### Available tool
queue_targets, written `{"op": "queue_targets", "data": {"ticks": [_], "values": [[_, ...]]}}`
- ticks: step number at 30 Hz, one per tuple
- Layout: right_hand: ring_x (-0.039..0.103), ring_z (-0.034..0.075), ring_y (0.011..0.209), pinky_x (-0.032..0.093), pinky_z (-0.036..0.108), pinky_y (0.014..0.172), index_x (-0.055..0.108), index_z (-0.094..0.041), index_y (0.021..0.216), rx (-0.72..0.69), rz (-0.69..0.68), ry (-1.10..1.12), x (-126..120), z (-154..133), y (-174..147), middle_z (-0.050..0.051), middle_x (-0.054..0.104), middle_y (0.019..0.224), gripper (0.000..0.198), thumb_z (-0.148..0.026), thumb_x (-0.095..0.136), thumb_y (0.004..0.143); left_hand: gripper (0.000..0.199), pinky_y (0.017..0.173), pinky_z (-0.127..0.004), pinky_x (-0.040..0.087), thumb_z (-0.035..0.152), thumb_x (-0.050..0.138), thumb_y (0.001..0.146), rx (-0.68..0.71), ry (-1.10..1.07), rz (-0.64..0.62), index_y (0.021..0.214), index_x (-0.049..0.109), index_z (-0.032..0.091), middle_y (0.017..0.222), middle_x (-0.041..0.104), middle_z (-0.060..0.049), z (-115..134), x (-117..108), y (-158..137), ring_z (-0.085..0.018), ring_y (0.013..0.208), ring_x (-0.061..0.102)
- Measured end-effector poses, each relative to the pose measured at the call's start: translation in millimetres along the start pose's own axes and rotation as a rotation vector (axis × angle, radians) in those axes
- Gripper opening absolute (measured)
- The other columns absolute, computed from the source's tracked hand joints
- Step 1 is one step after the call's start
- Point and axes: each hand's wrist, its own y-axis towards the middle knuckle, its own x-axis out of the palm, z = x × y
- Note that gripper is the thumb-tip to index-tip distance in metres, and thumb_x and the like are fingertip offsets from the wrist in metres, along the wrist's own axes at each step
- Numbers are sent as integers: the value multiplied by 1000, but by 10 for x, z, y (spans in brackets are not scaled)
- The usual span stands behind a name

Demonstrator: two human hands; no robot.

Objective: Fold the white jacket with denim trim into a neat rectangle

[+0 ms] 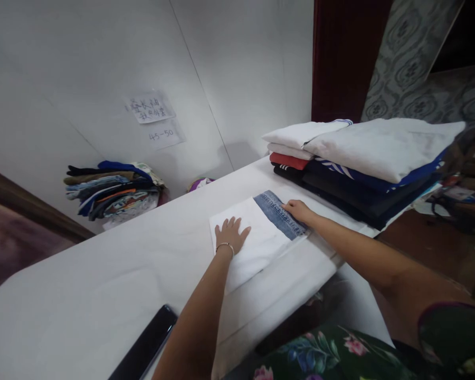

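Note:
My left hand [231,235] lies with its fingers spread on a flat white rectangle [261,248] on the table; I cannot tell if this is cloth or a board. From its far right side sticks out a strip of blue denim [279,215] with stitched seams. The rest of the denim piece, if any, is hidden. At the outer edge of that strip, my right hand [297,209] is closed with the thumb and curled fingers pinching the denim.
Folded clothes [364,163] are stacked high on the white table [114,295] at the right. Another clothes pile [114,190] stands beyond the far edge. A black phone-like object [146,343] lies near my left forearm. Handwritten papers [152,107] hang on the wall.

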Motion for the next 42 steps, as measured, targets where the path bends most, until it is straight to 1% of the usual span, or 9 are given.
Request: {"op": "queue_targets", "data": {"ticks": [4, 8, 12, 17, 23, 28, 34, 39, 42], "values": [[50, 13, 53, 40, 25, 53, 46, -21, 66, 75, -97, 192, -45, 110, -64, -2, 54, 56, 34, -49, 53, 83, 71, 112, -56, 16, 67, 15, 88, 9, -6, 4, 145, 34, 28, 154, 27, -1, 6, -9, -5, -27, 142, 20], [60, 17, 62, 49, 29, 62, 53, -19, 72, 148, -213, 324, -143, 63, -96, 4, 64, 66, 21, -36, 53, 84, 73, 112, -57, 15, 68, 14, 87, 12, -15, 3, 145, 34, 28, 154, 27, -1, 4, 7, 3, -28, 142, 20], [65, 22, 72, 51, 34, 70, 60, -16, 77, 317, -407, 502, -228, -66, -75, 10, 69, 73, 14, -24, 50, 83, 73, 112, -57, 15, 69, 13, 87, 13, -18, 13, 144, 34, 29, 154, 27, -1, -5, 38, 13, -28, 142, 19], [65, 22, 70, 51, 35, 69, 61, -17, 75, 335, -400, 555, -217, -64, -74, 10, 69, 72, 15, -25, 52, 83, 74, 112, -57, 14, 69, 12, 87, 13, -30, 8, 145, 33, 29, 154, 26, -1, -4, 33, 11, -28, 142, 19], [52, 14, 52, 42, 25, 53, 52, -19, 65, 102, -172, 169, -139, 87, -28, 1, 57, 57, 28, -41, 60, 80, 72, 112, -57, 15, 68, 12, 87, 12, -16, 14, 145, 33, 30, 154, 27, -1, 12, 20, 6, -28, 142, 19], [44, 11, 46, 33, 24, 48, 51, -19, 61, 38, -121, -49, -79, -14, 212, -3, 48, 48, 32, -42, 59, 82, 72, 113, -56, 15, 69, 13, 87, 4, -11, 5, 144, 34, 30, 154, 27, -1, 14, 18, 11, -28, 142, 19], [55, 15, 73, 35, 24, 63, 60, -17, 66, -86, 55, -319, 75, -100, 433, 4, 63, 71, 24, -30, 55, 85, 71, 112, -56, 15, 68, 13, 87, -3, 2, 7, 145, 34, 31, 154, 27, 0, 4, 19, 6, -28, 142, 19], [59, 19, 86, 37, 25, 71, 65, -18, 83, -153, 61, -479, 64, 3, 355, 9, 69, 89, 25, -35, 48, 90, 72, 112, -56, 15, 68, 12, 87, 6, 1, 24, 145, 33, 31, 154, 27, 0, 2, 26, -1, -28, 142, 20], [59, 24, 94, 39, 30, 77, 66, -19, 93, -185, 62, -568, 17, -93, 312, 13, 68, 96, 25, -37, 49, 90, 73, 112, -57, 15, 68, 11, 87, 0, 0, 21, 145, 33, 30, 154, 27, 0, 14, 19, -5, -27, 142, 19]]}}
